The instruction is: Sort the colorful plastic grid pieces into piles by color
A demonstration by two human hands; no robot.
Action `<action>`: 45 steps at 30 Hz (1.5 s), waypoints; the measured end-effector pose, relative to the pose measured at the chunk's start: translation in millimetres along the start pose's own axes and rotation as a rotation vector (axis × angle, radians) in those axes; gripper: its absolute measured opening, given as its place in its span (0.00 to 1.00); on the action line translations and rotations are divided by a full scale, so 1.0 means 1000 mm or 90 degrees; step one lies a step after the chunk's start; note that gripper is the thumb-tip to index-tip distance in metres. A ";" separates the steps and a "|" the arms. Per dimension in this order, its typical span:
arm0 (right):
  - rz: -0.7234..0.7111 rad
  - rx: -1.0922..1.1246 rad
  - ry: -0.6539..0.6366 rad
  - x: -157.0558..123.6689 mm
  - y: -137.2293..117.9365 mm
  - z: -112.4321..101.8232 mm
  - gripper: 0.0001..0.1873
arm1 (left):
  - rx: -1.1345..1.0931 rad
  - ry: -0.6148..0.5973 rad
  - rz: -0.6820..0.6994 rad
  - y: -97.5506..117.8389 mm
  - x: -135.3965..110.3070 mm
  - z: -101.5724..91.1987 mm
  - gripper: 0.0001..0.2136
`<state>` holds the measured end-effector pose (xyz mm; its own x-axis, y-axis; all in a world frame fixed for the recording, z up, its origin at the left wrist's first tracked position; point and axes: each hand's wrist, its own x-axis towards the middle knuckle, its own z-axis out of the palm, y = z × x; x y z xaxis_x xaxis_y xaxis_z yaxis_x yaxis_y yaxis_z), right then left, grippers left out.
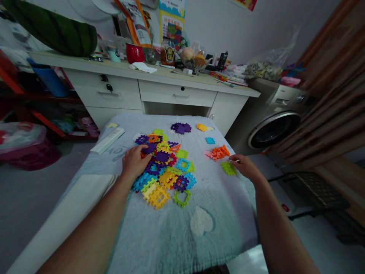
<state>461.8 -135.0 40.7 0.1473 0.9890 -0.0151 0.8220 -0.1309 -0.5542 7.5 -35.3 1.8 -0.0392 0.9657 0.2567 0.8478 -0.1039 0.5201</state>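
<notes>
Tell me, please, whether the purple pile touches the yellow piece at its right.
Apart. The head view shows bare cloth between the purple pile and the yellow piece.

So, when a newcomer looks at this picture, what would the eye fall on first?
Probably the bright heap of notched tiles near the middle of the cloth-covered table, with the left hand at its left side. The big watermelon-striped object at the upper left likely comes next. Then perhaps the orange pile and lime-green tile, by the right hand.
</notes>
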 end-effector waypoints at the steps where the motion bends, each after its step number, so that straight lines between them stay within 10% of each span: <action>1: 0.008 -0.023 0.016 -0.001 0.000 0.004 0.14 | 0.001 -0.001 -0.001 0.000 0.000 0.000 0.17; 9: -0.005 -0.263 0.050 -0.013 -0.014 0.038 0.24 | 0.010 -0.006 -0.001 -0.002 0.002 0.002 0.18; 18: -0.001 -0.306 0.027 -0.019 -0.028 0.028 0.22 | 0.008 -0.017 -0.007 0.001 0.000 -0.001 0.18; 23: -0.109 -0.272 0.068 -0.012 -0.076 0.035 0.22 | 0.002 -0.010 -0.013 0.002 -0.001 -0.001 0.17; 31: -0.293 -0.164 -0.084 0.005 -0.160 0.099 0.23 | 0.001 0.006 0.006 -0.005 0.000 0.004 0.17; 45: -0.286 -0.094 0.082 0.011 -0.141 0.123 0.21 | -0.002 0.019 0.018 -0.004 0.000 0.004 0.16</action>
<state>279.9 -97.5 16.2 -0.1803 0.9345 0.3069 0.8880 0.2888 -0.3577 6.5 -33.8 -3.7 -0.0311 0.9549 0.2953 0.8468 -0.1318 0.5153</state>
